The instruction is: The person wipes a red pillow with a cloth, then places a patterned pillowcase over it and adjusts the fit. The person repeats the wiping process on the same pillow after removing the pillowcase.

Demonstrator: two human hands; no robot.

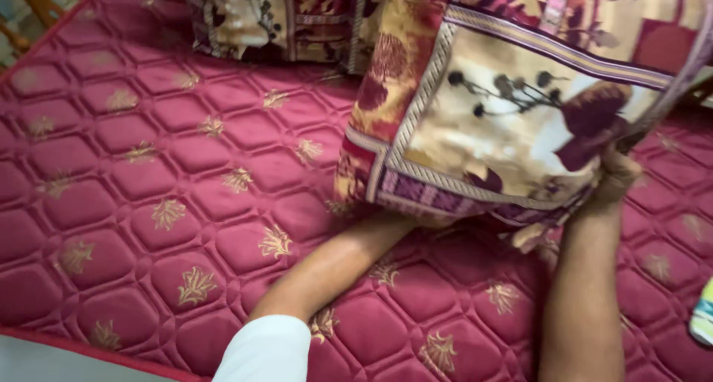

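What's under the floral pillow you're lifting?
Under the floral pillow lies the maroon quilted mattress. The left forearm reaches beneath it; that hand is hidden. The right hand grips its lower right corner.

My left arm wears a white sleeve [265,350], ending well short of the fingers. My right forearm [584,293] is bare.

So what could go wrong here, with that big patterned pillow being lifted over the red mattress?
The right hand grips only a lower corner of the pillow, so it might slip or the cover might strain there. The left hand is hidden under the pillow, so how well it supports it cannot be seen. Swung back, the pillow could knock the second patterned pillow lying behind it on the quilted mattress.
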